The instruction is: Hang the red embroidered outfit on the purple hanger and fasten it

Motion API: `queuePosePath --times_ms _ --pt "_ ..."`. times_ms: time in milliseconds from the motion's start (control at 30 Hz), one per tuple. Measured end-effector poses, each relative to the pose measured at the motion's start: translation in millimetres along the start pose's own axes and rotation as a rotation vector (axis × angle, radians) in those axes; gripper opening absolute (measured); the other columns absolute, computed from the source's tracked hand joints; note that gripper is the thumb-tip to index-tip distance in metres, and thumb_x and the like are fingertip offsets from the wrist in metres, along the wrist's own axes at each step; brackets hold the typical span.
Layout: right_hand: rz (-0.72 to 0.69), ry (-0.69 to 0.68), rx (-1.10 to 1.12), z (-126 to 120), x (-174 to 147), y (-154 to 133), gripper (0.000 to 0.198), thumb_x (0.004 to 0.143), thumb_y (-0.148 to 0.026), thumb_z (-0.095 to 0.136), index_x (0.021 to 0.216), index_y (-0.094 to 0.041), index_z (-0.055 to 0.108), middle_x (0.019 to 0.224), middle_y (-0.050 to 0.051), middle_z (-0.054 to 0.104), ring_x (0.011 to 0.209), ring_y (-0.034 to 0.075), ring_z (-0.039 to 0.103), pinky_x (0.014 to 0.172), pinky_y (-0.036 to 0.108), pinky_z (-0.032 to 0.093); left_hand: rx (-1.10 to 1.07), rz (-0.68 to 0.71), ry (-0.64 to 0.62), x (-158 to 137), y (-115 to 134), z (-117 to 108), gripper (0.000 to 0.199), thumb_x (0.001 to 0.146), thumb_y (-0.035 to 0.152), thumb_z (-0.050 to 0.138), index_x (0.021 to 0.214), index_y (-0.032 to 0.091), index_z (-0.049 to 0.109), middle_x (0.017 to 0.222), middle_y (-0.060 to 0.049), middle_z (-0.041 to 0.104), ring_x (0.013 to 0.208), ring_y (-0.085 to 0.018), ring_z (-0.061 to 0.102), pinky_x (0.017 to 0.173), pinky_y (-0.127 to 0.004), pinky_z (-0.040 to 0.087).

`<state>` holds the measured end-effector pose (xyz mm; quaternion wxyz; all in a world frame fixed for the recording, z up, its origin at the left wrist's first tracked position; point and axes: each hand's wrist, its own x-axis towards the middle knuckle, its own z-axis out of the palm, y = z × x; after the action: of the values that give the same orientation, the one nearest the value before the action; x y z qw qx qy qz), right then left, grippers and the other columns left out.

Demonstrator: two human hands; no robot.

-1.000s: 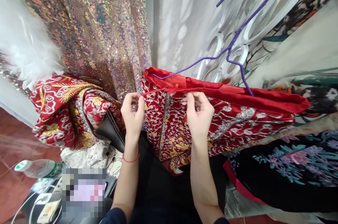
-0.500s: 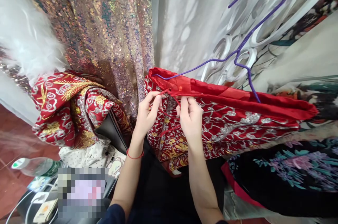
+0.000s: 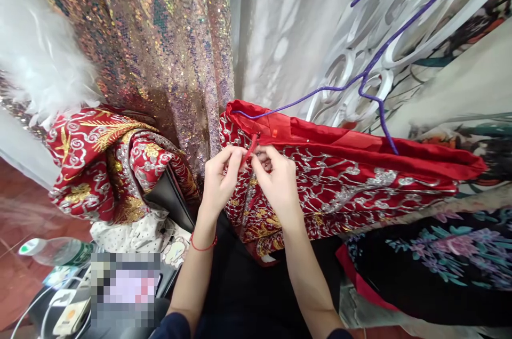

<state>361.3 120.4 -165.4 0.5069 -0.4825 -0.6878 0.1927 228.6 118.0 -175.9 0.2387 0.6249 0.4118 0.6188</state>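
Note:
A red embroidered skirt (image 3: 344, 184) with silver and gold patterns hangs from a purple hanger (image 3: 364, 72). Its shiny red waistband (image 3: 332, 139) runs across the middle of the view. Near the left end of that band, red tie cords (image 3: 251, 150) come out by a small fastening. My left hand (image 3: 222, 176) pinches the cords from the left side. Close against it, my right hand (image 3: 278, 176) pinches them too, its thumb and fingers curled together. Part of the cords is hidden behind my fingers.
Another red embroidered garment (image 3: 104, 163) lies bundled at left, beside white feathers (image 3: 44, 51). A sequinned cloth (image 3: 168, 35) hangs behind. A plastic bottle (image 3: 56, 250) and cables are at lower left. Black floral fabric (image 3: 440, 259) lies at right.
My right hand has moved left, from the waistband to beside my left hand. The cords, stretched and looped before, are now gathered between my fingers. The hanger has shifted slightly right.

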Motion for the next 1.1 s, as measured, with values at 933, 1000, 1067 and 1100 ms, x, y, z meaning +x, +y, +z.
queuePosePath --times_ms 933,1000,1067,1100 --pt "0.105 -0.092 0.200 -44 1 0 0.034 0.096 -0.044 0.054 0.094 -0.019 0.076 0.062 -0.003 0.054 0.050 0.008 0.035 0.049 0.025 0.028 0.065 0.000 0.042 15 -7 -6 0.027 0.097 0.043 0.056 0.094 0.021 0.071 0.071 0.001 0.062 0.063 -0.012 0.055 0.066 -0.025 0.044" --pt "0.113 -0.001 0.215 -42 3 5 0.033 0.096 -0.043 0.053 0.091 -0.018 0.075 0.059 -0.004 0.050 0.051 0.009 0.039 0.050 0.024 0.031 0.007 -0.002 0.066 10 -7 -9 0.023 0.098 0.041 0.055 0.104 0.024 0.070 0.072 0.002 0.060 0.060 -0.012 0.051 0.062 -0.026 0.042" --pt "0.115 0.031 0.205 -41 6 10 0.027 0.094 -0.039 0.056 0.091 -0.018 0.073 0.058 -0.004 0.051 0.053 0.010 0.044 0.053 0.025 0.036 0.002 0.056 0.040 8 -7 -15 0.020 0.098 0.034 0.053 0.100 0.025 0.071 0.070 0.002 0.059 0.057 -0.012 0.047 0.060 -0.026 0.040" --pt "0.110 0.007 0.189 -41 8 13 0.024 0.092 -0.037 0.058 0.091 -0.018 0.073 0.059 -0.004 0.053 0.053 0.010 0.046 0.055 0.025 0.038 0.048 0.093 -0.008 7 -7 -17 0.021 0.096 0.029 0.053 0.092 0.025 0.073 0.067 0.001 0.057 0.056 -0.012 0.046 0.058 -0.027 0.039"
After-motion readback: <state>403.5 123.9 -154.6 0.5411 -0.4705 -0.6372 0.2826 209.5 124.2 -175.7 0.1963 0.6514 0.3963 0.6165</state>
